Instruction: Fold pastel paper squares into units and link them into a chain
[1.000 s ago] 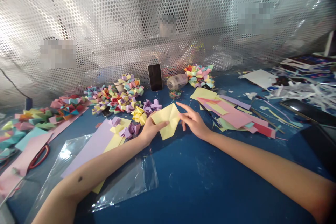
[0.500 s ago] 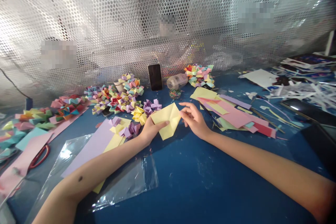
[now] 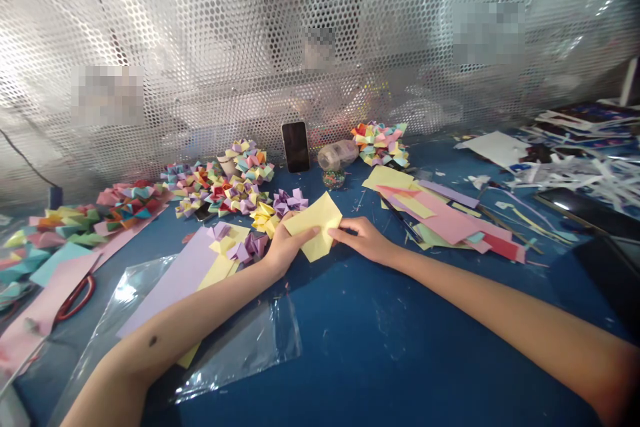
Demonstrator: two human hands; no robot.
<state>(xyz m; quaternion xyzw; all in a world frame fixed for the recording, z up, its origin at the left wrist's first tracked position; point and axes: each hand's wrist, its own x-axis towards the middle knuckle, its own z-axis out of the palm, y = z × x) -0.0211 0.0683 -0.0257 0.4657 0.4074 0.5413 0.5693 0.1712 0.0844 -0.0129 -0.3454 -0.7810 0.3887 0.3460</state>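
A yellow square of paper (image 3: 316, 227) is held just above the blue table (image 3: 380, 340), near its middle. My left hand (image 3: 286, 247) pinches the paper's left edge, thumb on top. My right hand (image 3: 361, 239) has its fingers curled and grips the paper's right edge. Small folded yellow (image 3: 264, 218) and purple paper flowers (image 3: 290, 201) lie just behind the left hand.
Heaps of folded coloured paper pieces (image 3: 225, 180) spread across the back left. Loose coloured sheets (image 3: 440, 217) lie to the right. A dark phone (image 3: 295, 146) leans on the perforated metal screen (image 3: 200, 67). Clear plastic bags (image 3: 240, 347) and red-handled scissors (image 3: 75, 297) lie at the near left.
My right hand, open with fingers stretched beside the paper before, has dropped and closed on the paper's right edge. The left hand has kept its pinch on the sheet.
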